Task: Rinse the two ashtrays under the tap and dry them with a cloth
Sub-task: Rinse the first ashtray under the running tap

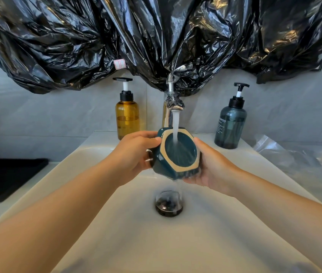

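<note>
- Forearms [57,213] reach in from the bottom edge to a left hand [136,152] and a right hand [213,168], both gripping one teal ashtray [177,154] above the wash basin [235,233].
- Left hand: thumb on the tan rim, fingers curled round the left wall. Right hand: cupped under the lower right side, fingertips hidden beneath.
- Tilted toward the camera, the teal ashtray sits directly under the tap [173,103]. The water stream [175,121] strikes its bowl and spills off the low edge toward the drain [169,203].
- Likeliest mishap: wet glaze is probably slick, so a slackened grip could drop the piece onto the hard basin and chip it.
- The tilted bowl may also deflect water outward, wetting arms and counter.
- Its upper rim is near the spout, and lifting carelessly could knock the two together.
- An amber pump bottle [127,115] and a blue-grey shampoo bottle [231,123] flank the tap, and a sideways exit could topple either.
- A second ashtray and a drying cloth cannot be picked out with certainty. A dark mat [8,178] lies on the left counter, under black plastic sheeting [156,36].
</note>
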Demonstrator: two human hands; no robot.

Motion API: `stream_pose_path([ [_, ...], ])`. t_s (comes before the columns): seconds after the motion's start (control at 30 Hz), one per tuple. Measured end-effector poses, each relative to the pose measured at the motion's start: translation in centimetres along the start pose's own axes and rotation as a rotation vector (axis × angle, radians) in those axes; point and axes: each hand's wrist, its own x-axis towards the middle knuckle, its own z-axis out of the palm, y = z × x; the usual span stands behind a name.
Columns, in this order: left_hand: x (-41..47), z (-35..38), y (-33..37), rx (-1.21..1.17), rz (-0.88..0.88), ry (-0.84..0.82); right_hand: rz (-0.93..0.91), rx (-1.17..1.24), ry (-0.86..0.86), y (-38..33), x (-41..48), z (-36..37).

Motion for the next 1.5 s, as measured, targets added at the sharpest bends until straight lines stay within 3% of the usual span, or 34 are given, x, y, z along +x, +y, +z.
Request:
stream_pose_path([
  [0.17, 0.1, -0.2, 0.0, -0.066, -0.002, 0.091, -0.171, -0.057, -0.005, -0.6, -0.6, 0.8],
  [0.43, -0.1, -0.6, 0.1, -0.167, -0.132, 0.236, -0.301, -0.101, -0.167, -1.1, -1.2, 0.8],
  [0.7, -0.7, -0.5, 0.2, -0.181, -0.287, 0.074, -0.096, -0.329, 0.000, -1.0, -1.1, 0.0],
  [1.0, -0.6, -0.8, -0.5, 0.134, -0.227, -0.086, -0.133, -0.486, 0.078, -0.9, -0.6, -0.4],
  [1.07, -0.5, -0.7, -0.7, 0.164, -0.238, -0.105, -0.128, -0.432, 0.107, -0.7, -0.3, -0.5],
  [1.17, -0.5, -0.6, -1.0, 0.215, -0.272, -0.134, -0.089, -0.270, -0.018, -0.6, -0.3, -0.1],
  [1.27, -0.5, -0.7, -1.1, 0.311, -0.299, -0.151, -0.046, -0.254, -0.047, -0.5, -0.5, 0.2],
  [1.5, -0.3, -0.7, -1.0, 0.637, -0.118, -0.076, -0.033, -0.150, -0.093, -0.5, -0.9, 0.1],
])
